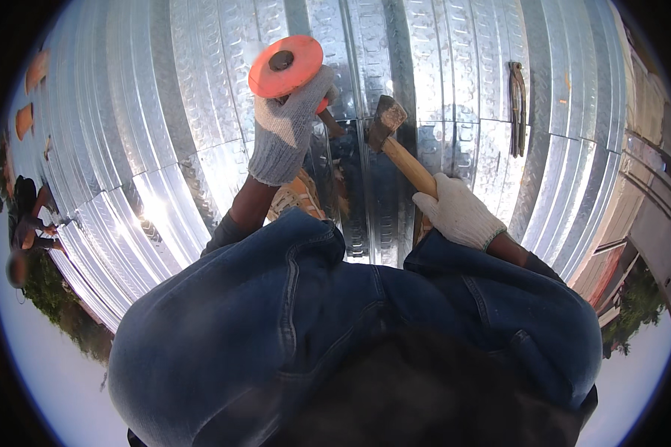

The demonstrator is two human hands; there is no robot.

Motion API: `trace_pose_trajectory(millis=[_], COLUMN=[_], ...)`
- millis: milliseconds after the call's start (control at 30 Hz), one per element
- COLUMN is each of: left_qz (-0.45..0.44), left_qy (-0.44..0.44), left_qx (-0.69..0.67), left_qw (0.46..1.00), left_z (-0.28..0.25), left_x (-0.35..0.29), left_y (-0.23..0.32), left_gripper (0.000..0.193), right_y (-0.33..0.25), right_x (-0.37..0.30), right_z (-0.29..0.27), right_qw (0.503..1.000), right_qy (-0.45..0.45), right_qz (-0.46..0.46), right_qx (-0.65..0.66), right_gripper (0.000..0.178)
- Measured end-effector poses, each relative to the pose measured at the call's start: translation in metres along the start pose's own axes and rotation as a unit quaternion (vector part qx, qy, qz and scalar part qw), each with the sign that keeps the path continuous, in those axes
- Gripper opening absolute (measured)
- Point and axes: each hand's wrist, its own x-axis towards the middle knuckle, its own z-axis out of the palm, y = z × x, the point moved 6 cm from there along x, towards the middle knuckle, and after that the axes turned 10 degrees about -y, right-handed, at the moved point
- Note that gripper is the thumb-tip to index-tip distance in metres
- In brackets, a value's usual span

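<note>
1. Head view, arms: the left forearm reaches forward past the knee, its hand point(294, 112) raised over the corrugated metal decking point(455, 45) in a grey knit glove. The right forearm comes in from the decking's right edge side, its hand point(461, 212) low beside the right knee in a pale glove.
2. Head view, tools: a chisel point(298, 71) carries a round orange-red guard with a dark struck end at its centre; its dark steel shaft slants down to the right. The hammer point(406, 162) has a worn, blocky steel head and a plain wooden handle. Both are between the decking's left and right edges; whether either touches the metal I cannot tell.
3. Head view, fingers: the left fingers are wrapped around the chisel just below the guard. The right fingers are closed on the lower handle, the hammer's head tipped forward and left, near the chisel's shaft.
4. Head view, surroundings: long-handled pincers point(517, 112) lie toward the decking's right edge; another person point(33, 231) is beyond its left edge.
</note>
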Motion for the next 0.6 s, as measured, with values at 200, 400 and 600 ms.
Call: trace_pose_trajectory(millis=[200,400,600], left_qz=[-0.093,-0.111,-0.066], left_qy=[0.007,0.012,0.004], left_qx=[-0.036,0.032,0.066], left_qw=[0.995,0.993,0.996], left_z=[0.018,0.007,-0.008], left_x=[-0.01,-0.015,-0.021], left_y=[-0.01,-0.005,-0.008], left_gripper=[0.026,0.026,0.025], right_y=[-0.014,0.016,-0.001], right_x=[-0.019,-0.073,-0.146], right_z=[-0.016,-0.049,-0.123], right_qw=[0.985,0.979,0.958], right_qy=[-0.094,-0.063,0.271], right_qz=[0.048,-0.17,-0.094], right_qx=[0.135,0.089,-0.029], right_gripper=[0.053,0.049,0.048])
